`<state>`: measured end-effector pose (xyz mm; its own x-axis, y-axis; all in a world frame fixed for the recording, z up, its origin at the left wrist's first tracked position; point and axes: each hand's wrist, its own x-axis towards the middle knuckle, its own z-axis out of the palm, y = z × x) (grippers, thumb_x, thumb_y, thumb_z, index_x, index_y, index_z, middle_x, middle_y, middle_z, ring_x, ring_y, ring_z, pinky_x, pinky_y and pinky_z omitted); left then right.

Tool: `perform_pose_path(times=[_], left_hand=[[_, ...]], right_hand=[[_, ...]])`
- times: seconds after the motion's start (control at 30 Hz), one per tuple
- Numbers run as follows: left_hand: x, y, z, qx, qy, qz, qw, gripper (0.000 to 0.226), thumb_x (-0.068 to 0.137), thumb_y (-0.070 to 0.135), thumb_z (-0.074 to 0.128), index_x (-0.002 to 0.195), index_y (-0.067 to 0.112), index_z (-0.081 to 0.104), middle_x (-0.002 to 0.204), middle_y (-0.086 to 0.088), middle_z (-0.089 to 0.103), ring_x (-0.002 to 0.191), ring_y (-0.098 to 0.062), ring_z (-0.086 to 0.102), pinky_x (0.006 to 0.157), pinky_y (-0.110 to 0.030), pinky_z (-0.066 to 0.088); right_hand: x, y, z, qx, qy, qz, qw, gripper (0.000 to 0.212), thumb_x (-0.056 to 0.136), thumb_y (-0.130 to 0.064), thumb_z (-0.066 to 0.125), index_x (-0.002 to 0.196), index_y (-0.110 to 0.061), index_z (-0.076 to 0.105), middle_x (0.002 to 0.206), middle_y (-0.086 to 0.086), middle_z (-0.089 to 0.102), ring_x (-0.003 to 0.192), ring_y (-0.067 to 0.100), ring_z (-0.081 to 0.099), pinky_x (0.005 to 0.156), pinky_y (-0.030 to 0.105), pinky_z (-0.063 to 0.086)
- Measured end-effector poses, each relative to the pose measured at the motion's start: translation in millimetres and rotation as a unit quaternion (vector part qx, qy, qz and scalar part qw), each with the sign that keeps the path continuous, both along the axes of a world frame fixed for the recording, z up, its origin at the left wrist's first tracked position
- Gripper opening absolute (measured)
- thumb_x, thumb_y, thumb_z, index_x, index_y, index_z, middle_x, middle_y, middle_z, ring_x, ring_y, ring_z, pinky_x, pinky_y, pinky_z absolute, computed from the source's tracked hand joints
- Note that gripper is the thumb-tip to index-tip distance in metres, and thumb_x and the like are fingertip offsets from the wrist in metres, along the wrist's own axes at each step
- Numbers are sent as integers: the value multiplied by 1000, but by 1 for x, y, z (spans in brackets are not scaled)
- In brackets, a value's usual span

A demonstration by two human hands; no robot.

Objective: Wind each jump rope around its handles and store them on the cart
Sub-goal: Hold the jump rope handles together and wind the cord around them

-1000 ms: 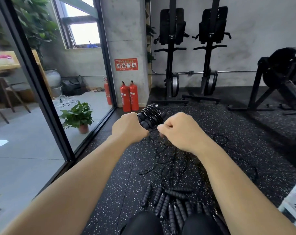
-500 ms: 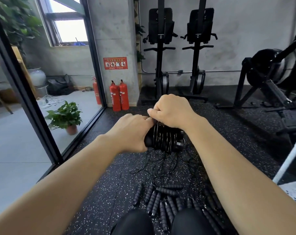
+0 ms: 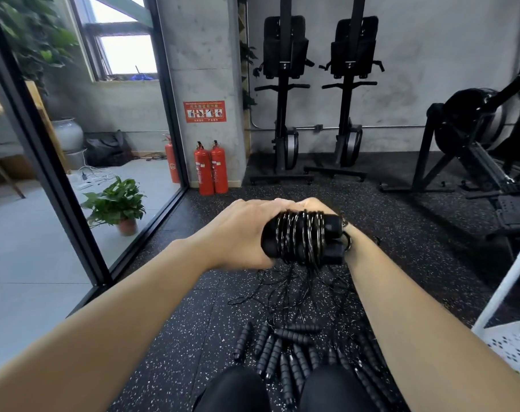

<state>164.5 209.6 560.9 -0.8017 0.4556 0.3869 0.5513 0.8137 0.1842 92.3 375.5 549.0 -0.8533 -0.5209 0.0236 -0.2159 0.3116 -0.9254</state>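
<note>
My left hand (image 3: 241,233) grips the left end of a pair of black jump rope handles (image 3: 303,240) held level in front of me, with the black cord coiled in many turns around them. My right hand (image 3: 318,205) is mostly hidden behind the bundle; only its knuckles and wrist show, and it seems to hold the far side. Loose black cords (image 3: 285,295) trail down to the floor. Several more black handles (image 3: 285,349) lie in a heap by my knees. A corner of the white perforated cart (image 3: 511,337) shows at the right edge.
Speckled black rubber floor (image 3: 190,331) underneath. A glass wall with a black frame (image 3: 53,179) runs along the left, a potted plant (image 3: 116,203) behind it. Red fire extinguishers (image 3: 211,168) stand by a concrete pillar. Exercise machines (image 3: 315,93) line the back wall and right side.
My right hand has gone from above the bundle to behind it, carrying the cord round the handles. The wound bundle now faces me, with more turns showing.
</note>
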Motion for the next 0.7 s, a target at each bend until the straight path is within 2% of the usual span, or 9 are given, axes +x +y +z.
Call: perform_pose_path(times=[0.07,0.13,0.17,0.23,0.3,0.4,0.5,0.6,0.7], left_hand=[[1,3,-3,47,-36,35,998,53,62,19,78,83,56,45,77,27,56,74,8,53,64,-12,38],[1,6,-5,74,-55,83,992,36,60,28,75,81,34,47,76,12,59,73,-7,57,64,-33,48],[0,7,-6,79,-56,112,989,35,58,35,72,83,27,48,76,8,60,74,-16,59,63,-35,49],[-4,5,-9,105,-59,159,980,40,55,44,64,86,25,49,77,6,61,75,-21,60,65,-35,50],[-9,0,-11,148,-71,185,969,42,53,50,61,86,27,50,77,7,62,75,-21,62,68,-37,52],[-16,-11,-10,195,-91,224,951,45,48,55,59,82,28,50,74,6,61,70,-21,61,64,-37,52],[-20,-20,-5,269,-182,228,918,39,55,33,74,84,17,54,64,4,57,55,-18,52,52,-29,42],[-21,-32,-3,313,-285,210,881,41,47,22,78,79,14,54,63,0,54,55,-17,50,52,-25,40],[-23,-40,-10,355,-281,225,863,31,61,9,81,81,10,57,64,-2,57,54,-16,54,55,-26,43]], right_hand=[[4,0,-10,-73,-43,-53,995,41,100,3,26,66,-10,45,31,-4,48,28,2,48,38,14,42],[5,1,-19,-109,-74,-88,987,38,102,4,25,72,-13,42,32,-6,51,33,0,53,42,13,45],[4,1,-21,-106,-101,-95,985,37,101,4,30,71,-15,41,31,-7,49,34,1,53,43,13,45],[8,-4,-18,-49,-74,-104,991,38,102,-5,40,65,-15,39,43,-8,48,33,4,43,38,18,34],[9,-8,-18,-34,-64,-95,993,40,103,-22,40,65,-11,45,49,-2,45,31,4,31,37,21,21],[7,-11,-24,-15,-50,-100,994,42,102,-30,42,68,-8,55,52,4,46,31,7,30,34,21,21],[9,-9,-27,25,-21,-93,995,43,102,-29,44,70,-5,61,52,4,48,30,5,33,33,18,25],[10,-11,-27,87,41,-99,990,44,100,-31,46,70,-6,67,52,2,53,40,9,42,47,24,36],[13,-14,-24,139,73,-93,983,40,97,-34,49,68,-14,68,54,0,57,49,14,47,59,32,42]])
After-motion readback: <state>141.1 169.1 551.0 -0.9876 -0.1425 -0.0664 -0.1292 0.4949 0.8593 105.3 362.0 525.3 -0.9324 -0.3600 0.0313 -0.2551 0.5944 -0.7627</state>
